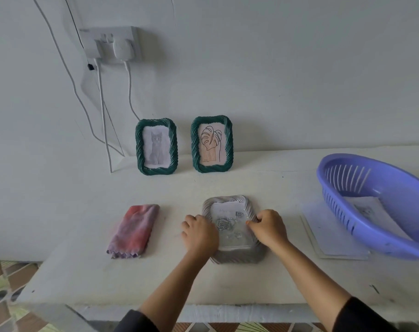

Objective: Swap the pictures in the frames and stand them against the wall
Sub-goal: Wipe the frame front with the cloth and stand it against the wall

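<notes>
- Purple basket (335, 204) sits at the right end of the table (239, 283).
- Grey frame (230, 257) lies face up near the table's front edge, long axis pointing toward the wall.
- Left hand (198, 233) grips its left rim; right hand (268, 226) pinches its right edge.

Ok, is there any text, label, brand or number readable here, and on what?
None can be read.
Leaf picture in its green frame: small print at the bottom edge, too small to read.
Rose picture in the grey frame: faint writing along the top, too blurred.
Wall socket: tiny mark at its top left, unreadable.
</notes>
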Demonstrator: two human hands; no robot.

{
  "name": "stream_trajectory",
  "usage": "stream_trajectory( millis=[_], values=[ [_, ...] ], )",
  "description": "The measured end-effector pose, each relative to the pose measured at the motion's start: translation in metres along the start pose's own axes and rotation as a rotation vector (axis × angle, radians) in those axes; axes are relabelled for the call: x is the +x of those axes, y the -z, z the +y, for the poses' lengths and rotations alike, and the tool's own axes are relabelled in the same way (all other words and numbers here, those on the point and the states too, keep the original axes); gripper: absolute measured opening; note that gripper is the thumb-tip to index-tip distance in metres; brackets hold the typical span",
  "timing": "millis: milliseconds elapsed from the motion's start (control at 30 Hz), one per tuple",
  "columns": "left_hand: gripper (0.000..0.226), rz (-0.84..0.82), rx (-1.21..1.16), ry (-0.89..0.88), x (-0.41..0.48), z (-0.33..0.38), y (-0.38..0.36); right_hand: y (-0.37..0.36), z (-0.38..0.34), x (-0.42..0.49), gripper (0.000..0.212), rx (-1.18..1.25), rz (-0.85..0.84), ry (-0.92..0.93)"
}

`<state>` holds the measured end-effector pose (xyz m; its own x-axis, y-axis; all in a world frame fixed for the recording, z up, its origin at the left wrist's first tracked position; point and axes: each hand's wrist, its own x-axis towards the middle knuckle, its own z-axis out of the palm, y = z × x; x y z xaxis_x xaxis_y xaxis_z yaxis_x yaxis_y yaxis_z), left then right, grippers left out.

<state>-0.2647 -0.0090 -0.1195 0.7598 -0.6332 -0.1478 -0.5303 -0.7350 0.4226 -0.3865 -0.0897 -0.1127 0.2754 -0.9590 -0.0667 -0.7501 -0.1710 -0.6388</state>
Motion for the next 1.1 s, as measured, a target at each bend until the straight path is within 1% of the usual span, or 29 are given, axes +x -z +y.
stream_trajectory(
  millis=[33, 67, 133, 167, 200, 233, 267, 367, 467, 533, 633, 800, 933, 1100],
  values=[
    [0.037, -0.015, -0.078, 0.024, 0.006, -0.001, 0.004, 0.002, 0.001, 0.002, 0.042, 0.091, -0.01, -0.031],
    [0.034, -0.043, -0.215, 0.028, 0.011, -0.003, 0.009, 0.004, 0.002, 0.005, 0.035, 0.21, -0.015, -0.045],
    [0.018, -0.13, -0.601, -0.022, 0.017, -0.006, 0.022, 0.009, 0.002, 0.009, 0.009, 0.562, -0.065, -0.132],
    [0.008, -0.191, -0.774, -0.041, 0.016, -0.004, 0.029, 0.012, 0.002, 0.011, 0.009, 0.723, -0.111, -0.184],
    [0.014, -0.244, -0.906, -0.049, 0.017, 0.0, 0.035, 0.017, 0.002, 0.013, 0.011, 0.836, -0.17, -0.217],
    [0.02, -0.298, -1.007, -0.049, 0.018, 0.005, 0.041, 0.024, 0.002, 0.016, 0.009, 0.892, -0.234, -0.221],
    [0.021, -0.327, -1.063, -0.058, 0.019, 0.012, 0.047, 0.033, 0.0, 0.019, 0.007, 0.921, -0.304, -0.206],
    [0.023, -0.318, -1.121, -0.121, 0.027, 0.037, 0.062, 0.067, -0.01, 0.032, 0.016, 0.934, -0.472, -0.136],
    [0.024, -0.307, -1.161, -0.198, 0.042, 0.066, 0.075, 0.099, -0.019, 0.059, 0.021, 0.922, -0.563, -0.077],
    [0.026, -0.312, -1.182, -0.237, 0.056, 0.09, 0.08, 0.119, -0.025, 0.082, 0.023, 0.874, -0.589, -0.051],
    [0.024, -0.309, -1.18, -0.285, 0.079, 0.127, 0.082, 0.145, -0.03, 0.123, 0.025, 0.838, -0.58, -0.038],
    [0.027, -0.265, -1.249, -0.306, 0.121, 0.194, 0.067, 0.17, -0.029, 0.203, 0.019, 0.724, -0.454, -0.031],
    [0.032, -0.246, -1.246, -0.25, 0.161, 0.226, 0.044, 0.163, -0.022, 0.251, 0.019, 0.7, -0.423, -0.061],
    [0.033, -0.208, -1.197, -0.17, 0.196, 0.239, 0.017, 0.143, -0.013, 0.289, 0.023, 0.699, -0.423, -0.108]
  ],
)
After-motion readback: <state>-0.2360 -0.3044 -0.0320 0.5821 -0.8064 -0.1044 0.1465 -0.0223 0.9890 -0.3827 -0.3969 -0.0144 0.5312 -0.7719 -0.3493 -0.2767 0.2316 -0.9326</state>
